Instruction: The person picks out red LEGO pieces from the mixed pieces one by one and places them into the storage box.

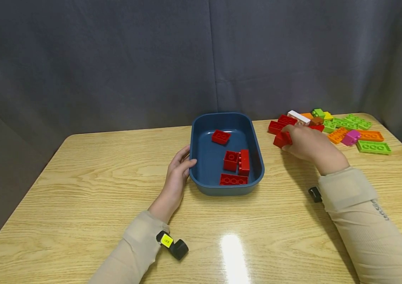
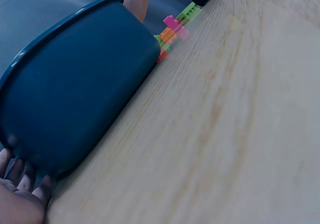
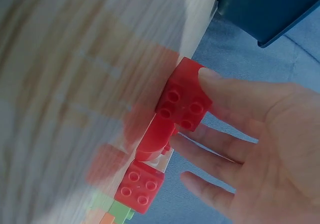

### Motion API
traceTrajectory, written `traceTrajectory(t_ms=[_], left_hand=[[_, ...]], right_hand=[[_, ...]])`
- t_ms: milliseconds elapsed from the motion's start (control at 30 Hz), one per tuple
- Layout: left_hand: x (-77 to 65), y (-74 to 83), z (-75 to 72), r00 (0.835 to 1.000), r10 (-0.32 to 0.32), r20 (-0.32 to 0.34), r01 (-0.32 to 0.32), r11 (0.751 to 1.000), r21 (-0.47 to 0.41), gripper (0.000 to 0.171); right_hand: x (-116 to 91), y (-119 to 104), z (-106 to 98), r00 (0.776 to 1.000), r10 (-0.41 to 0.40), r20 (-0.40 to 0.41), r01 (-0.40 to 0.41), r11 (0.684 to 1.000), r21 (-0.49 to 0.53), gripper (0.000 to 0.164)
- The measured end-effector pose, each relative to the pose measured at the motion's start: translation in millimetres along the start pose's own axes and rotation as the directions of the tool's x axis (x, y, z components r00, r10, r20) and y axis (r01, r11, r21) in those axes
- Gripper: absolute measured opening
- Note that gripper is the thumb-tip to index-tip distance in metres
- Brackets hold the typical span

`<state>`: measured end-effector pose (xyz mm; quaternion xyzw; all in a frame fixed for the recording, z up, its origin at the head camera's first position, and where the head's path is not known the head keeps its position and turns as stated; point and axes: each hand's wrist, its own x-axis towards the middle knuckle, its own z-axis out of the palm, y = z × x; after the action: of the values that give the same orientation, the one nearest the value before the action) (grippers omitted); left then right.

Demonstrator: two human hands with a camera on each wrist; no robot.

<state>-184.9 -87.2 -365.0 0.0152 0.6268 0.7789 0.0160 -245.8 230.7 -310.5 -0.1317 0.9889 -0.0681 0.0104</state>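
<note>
Red block (image 1: 282, 139), pinched by right hand (image 1: 309, 145) between thumb and fingers, beside other red blocks (image 1: 275, 127) on desk (image 1: 115, 165). Left hand (image 1: 176, 177), fingers loosely extended, touches blue box (image 1: 227, 191) at its side, likely steadying it.

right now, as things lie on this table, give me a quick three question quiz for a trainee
1. Which hand touches the blue bin?
2. True or false: all the bricks visible inside the bin are red.
3. Multiple choice: what does the right hand hold between its fingers?
a) a white brick
b) a red brick
c) a pink brick

Key
1. The left hand
2. True
3. b
</note>
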Motion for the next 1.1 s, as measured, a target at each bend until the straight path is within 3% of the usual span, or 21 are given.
traceTrajectory(t_ms=[233,600,1100], left_hand=[[0.4,-0.4,0.0,1.000,0.000,0.000,0.000,1.000,-0.003,0.057],[0.8,-1.2,-0.9,1.000,-0.013,-0.002,0.013,1.000,-0.002,0.057],[1.3,-1.3,-1.4,1.000,-0.006,0.005,0.006,1.000,0.000,0.057]], right_hand=[[3.5,-0.9,2.2,0.999,-0.005,0.032,0.005,1.000,-0.005,0.056],[2.1,0.2,1.9,1.000,0.006,0.021,-0.006,1.000,0.000,0.042],[0.4,-1.4,1.3,0.998,0.019,0.061,-0.017,1.000,-0.025,0.045]])
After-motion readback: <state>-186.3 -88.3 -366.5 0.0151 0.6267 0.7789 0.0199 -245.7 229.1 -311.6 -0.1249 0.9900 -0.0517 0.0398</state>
